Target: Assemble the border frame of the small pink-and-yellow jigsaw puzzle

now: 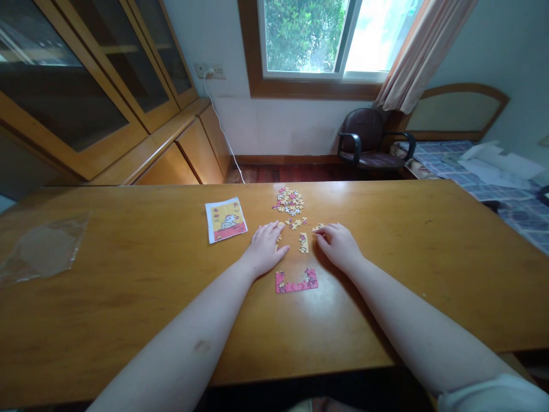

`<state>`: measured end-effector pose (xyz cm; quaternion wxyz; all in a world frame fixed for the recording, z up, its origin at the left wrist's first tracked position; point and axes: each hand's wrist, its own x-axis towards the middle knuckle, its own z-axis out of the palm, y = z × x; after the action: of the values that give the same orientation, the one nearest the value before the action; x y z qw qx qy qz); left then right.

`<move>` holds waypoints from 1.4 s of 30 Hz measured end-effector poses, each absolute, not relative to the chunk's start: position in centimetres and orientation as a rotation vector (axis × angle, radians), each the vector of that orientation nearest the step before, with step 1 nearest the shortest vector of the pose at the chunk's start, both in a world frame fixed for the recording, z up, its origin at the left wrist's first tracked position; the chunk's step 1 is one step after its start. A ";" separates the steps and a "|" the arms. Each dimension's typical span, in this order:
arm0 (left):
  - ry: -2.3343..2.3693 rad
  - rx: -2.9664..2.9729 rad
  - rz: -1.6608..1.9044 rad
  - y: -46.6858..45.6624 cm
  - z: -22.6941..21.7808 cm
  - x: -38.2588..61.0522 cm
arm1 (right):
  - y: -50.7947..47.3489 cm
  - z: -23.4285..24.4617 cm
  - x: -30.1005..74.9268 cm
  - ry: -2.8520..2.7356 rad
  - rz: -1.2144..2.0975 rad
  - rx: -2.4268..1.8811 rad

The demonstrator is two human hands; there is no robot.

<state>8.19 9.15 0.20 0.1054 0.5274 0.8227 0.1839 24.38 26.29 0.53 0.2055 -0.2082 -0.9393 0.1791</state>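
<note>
The joined strip (303, 242) could be knocked apart by the flat, open left hand (266, 247); the right hand's (339, 245) hold on a piece (318, 228) cannot be told.

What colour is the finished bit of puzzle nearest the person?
The joined puzzle strip is mostly pink with small yellow spots, seen in the head view.

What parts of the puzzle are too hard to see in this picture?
Head view: the left hand hides whatever lies under its palm.
Head view: the right hand meets a yellow piece; gripped or just touched, unclear.
Head view: the loose pile is too small to count.
Head view: the picture card is too small to read.
</note>
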 end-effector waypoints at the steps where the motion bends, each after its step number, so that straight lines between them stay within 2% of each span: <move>1: 2.426 1.550 0.557 9.1 0.1 8.1 | 26.5 0.5 24.4 -2.610 0.504 -0.596; 7: 2.396 1.558 0.645 8.8 -0.1 7.5 | 27.3 -0.1 24.6 -2.564 0.530 -0.659; 20: 2.451 1.634 0.491 9.5 0.1 9.1 | 27.1 -0.4 24.0 -2.525 0.521 -0.743; 31: 2.508 1.407 1.023 9.4 -1.0 7.8 | 27.8 -0.9 24.3 -2.509 0.592 -0.742; 36: 2.465 1.077 1.386 9.1 -1.5 7.0 | 28.4 -0.9 24.7 -2.464 0.681 -0.774; 42: 2.176 0.547 1.563 10.1 -0.5 5.6 | 28.8 -1.0 24.6 -2.395 0.842 -0.883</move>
<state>5.65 10.08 -0.46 0.2022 0.1958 0.7793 0.5599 24.60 28.82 -0.98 0.2251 -0.3202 -0.8682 0.3051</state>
